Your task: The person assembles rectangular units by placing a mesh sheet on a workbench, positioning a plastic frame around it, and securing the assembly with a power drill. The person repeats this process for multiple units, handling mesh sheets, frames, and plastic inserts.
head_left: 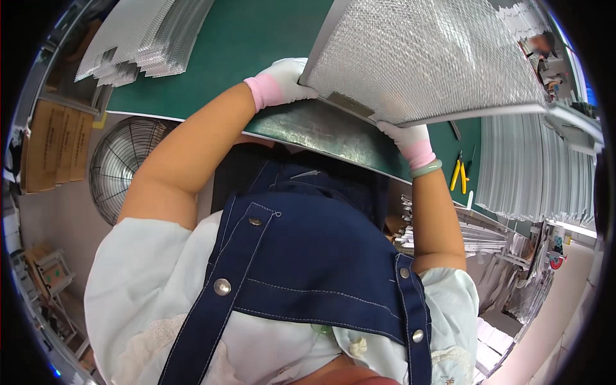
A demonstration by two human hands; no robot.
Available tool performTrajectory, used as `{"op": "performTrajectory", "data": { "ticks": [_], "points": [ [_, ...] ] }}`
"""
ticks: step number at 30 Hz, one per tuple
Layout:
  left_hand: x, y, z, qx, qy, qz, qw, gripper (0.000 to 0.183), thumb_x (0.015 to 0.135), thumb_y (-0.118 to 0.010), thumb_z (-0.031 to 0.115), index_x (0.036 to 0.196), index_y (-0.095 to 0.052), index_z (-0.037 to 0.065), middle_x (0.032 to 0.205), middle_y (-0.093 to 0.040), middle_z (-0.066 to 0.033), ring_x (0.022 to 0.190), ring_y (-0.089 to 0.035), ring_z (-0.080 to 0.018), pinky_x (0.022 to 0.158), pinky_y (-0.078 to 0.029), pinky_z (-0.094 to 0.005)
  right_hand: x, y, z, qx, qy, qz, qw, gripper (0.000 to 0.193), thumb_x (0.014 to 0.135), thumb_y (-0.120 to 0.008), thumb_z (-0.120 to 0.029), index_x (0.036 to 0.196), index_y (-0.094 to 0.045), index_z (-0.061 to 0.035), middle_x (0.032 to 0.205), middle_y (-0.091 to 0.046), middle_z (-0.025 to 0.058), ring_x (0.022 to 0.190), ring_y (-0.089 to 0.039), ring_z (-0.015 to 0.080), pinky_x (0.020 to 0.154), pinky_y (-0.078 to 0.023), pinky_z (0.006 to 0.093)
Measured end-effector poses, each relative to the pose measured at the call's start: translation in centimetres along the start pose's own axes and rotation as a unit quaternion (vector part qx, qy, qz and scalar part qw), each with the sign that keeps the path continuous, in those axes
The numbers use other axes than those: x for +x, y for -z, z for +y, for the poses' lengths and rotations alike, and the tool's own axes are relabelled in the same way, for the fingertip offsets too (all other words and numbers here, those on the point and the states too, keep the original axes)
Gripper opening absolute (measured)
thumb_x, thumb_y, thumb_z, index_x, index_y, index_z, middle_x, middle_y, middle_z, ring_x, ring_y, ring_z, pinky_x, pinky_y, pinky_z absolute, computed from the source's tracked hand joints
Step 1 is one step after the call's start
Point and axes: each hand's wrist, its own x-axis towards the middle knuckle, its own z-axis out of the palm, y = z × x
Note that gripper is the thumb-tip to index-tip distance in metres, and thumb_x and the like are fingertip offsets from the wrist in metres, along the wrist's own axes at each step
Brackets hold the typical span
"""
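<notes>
A silver metal-mesh filter panel (423, 58) with a thin grey frame is held up at a tilt over the green worktable (237, 38). My left hand (282, 85), in a white glove with a pink cuff, is closed on the frame's lower left corner. Farther along the same lower edge, my right hand (405, 138), gloved alike, grips the frame; its fingers are partly hidden behind the panel. Between the hands the frame has a rectangular notch or dark plate (351, 104). Below lies a shiny metal surface (321, 133) at the table's front edge.
Mesh sheets (144, 38) are stacked at the far left of the table. Yellow-handled pliers (459, 175) lie right of my right hand, beside a tall stack of pale metal strips (532, 167). A round floor fan (125, 163) and cardboard boxes (58, 144) stand at the left.
</notes>
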Motion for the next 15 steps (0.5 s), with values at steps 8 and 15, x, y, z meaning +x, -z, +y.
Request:
{"op": "performTrajectory", "data": {
  "ticks": [8, 15],
  "points": [
    [0.5, 3.1, 3.6, -0.135, -0.048, -0.118, 0.983, 0.05, 0.084, -0.076, 0.006, 0.131, -0.062, 0.0, 0.121, -0.069, -0.0116, 0.112, -0.062, -0.0188, 0.101, -0.048, -0.0345, -0.7, 0.8, -5.1, -0.036, 0.042, -0.04, 0.998, 0.045, 0.073, -0.084, -0.007, 0.114, -0.069, 0.0007, 0.107, -0.073, 0.009, 0.099, -0.068, 0.0176, 0.088, -0.055, 0.0338],
    [2.3, 7.8, 21.2, -0.34, -0.136, 0.039, 0.93, 0.034, 0.093, -0.07, 0.019, 0.12, -0.068, -0.001, 0.107, -0.071, -0.0046, 0.098, -0.063, -0.0113, 0.089, -0.05, -0.0274, -5.2, 2.9, -2.6, -0.12, -0.088, -0.009, 0.989, 0.073, 0.071, -0.088, -0.015, 0.134, -0.057, 0.0009, 0.127, -0.065, 0.012, 0.118, -0.061, 0.0235, 0.101, -0.048, 0.035]
  ]
}}
